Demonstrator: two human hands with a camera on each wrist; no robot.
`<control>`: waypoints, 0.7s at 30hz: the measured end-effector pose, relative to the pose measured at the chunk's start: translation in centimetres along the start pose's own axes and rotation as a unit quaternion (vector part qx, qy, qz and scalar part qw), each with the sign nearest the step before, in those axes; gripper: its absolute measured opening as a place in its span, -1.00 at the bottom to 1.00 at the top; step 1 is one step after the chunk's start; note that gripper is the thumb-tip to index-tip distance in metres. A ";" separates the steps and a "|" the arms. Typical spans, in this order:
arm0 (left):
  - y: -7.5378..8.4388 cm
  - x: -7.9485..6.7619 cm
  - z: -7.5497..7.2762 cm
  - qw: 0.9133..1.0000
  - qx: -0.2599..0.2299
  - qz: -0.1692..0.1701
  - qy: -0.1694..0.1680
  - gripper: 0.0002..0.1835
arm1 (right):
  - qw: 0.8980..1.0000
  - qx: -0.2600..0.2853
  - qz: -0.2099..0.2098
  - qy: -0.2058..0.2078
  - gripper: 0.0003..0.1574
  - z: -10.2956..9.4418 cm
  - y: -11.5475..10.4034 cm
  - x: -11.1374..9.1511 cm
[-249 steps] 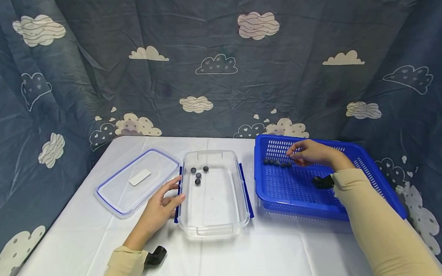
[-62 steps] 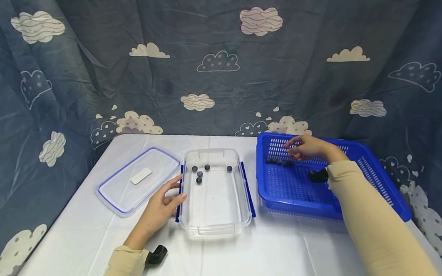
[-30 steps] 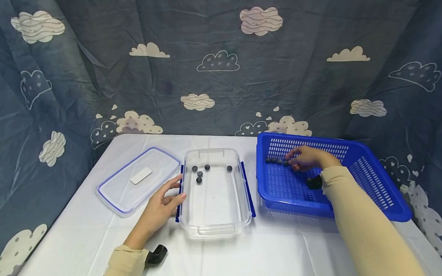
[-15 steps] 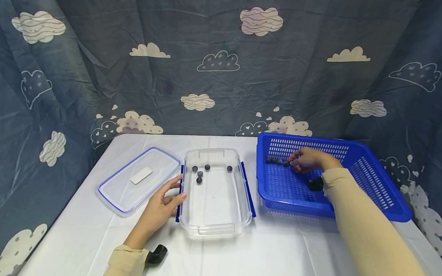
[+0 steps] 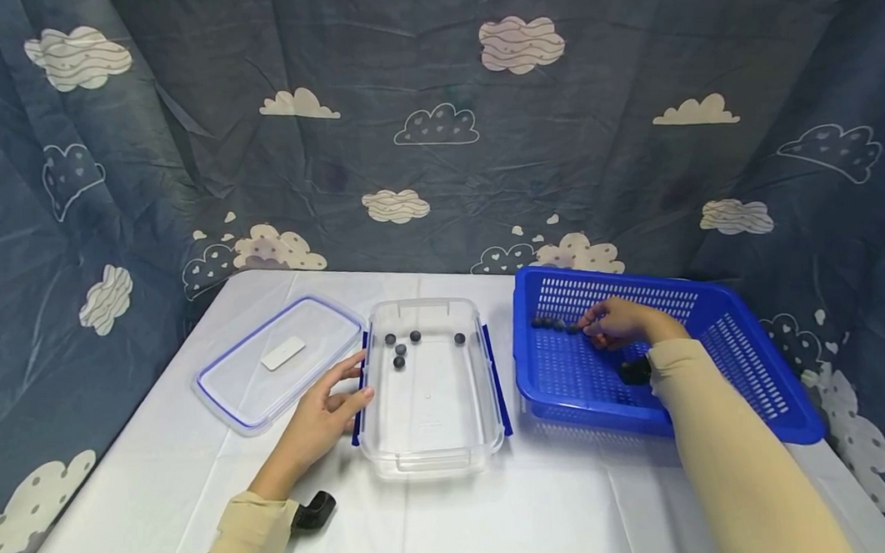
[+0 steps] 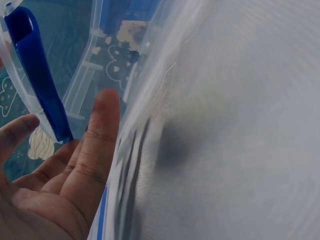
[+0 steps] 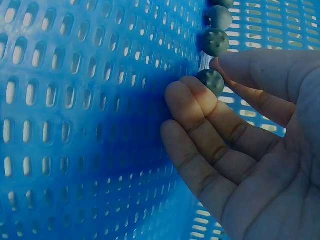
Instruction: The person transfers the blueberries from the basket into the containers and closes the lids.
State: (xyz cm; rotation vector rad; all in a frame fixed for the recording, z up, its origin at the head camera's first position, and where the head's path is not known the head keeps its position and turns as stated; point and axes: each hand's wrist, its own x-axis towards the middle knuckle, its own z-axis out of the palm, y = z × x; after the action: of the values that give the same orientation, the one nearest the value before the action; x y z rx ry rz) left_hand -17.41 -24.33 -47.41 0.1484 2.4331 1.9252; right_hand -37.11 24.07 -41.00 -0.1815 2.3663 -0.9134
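My left hand [image 5: 317, 423] lies against the left side of a clear plastic food container [image 5: 429, 411], thumb at its rim. In the left wrist view its loosely spread fingers [image 6: 82, 160] sit by the container's dark blue latch [image 6: 42, 75]. Several blueberries [image 5: 399, 362] rest inside the container, mostly toward its far left. Inside a blue slotted basket [image 5: 583, 378], my right hand [image 5: 619, 321] reaches to the end of a row of blueberries [image 5: 548, 323]. In the right wrist view, its thumb and fingertips pinch one blueberry [image 7: 211, 82], close beside the others along the wall.
A clear lid [image 5: 226, 388] with a blue seal and a small white label [image 5: 283, 352] lies left of the container. White cloth [image 5: 515, 515] covers the table. Dark cloud-print curtains [image 5: 432, 76] hang behind and at both sides.
Over the last two seconds my right hand has lowered to the end of the row and closed its fingertips on a blueberry. One more blueberry lies in the container than eight seconds ago.
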 end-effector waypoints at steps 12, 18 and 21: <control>0.2 -0.1 0.0 1.000 0.007 0.001 0.005 -0.32 | 0.999 -0.022 -0.021 0.021 -0.61 -0.7 -0.5 -1.2; 0.1 -0.4 0.0 1.000 0.009 0.000 0.005 -0.32 | 0.996 -0.053 -0.064 0.026 -0.64 0.2 -2.0 -1.5; 0.2 -0.3 0.1 1.000 0.005 0.003 0.004 -0.31 | 0.994 -0.070 -0.078 0.036 -0.66 0.5 -2.7 -1.7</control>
State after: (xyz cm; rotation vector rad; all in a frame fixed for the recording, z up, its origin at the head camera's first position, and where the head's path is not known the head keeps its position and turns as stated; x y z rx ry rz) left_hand -17.04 -24.21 -47.22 0.1486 2.4501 1.9199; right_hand -35.61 22.25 -38.73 -0.3992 2.5121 -0.8384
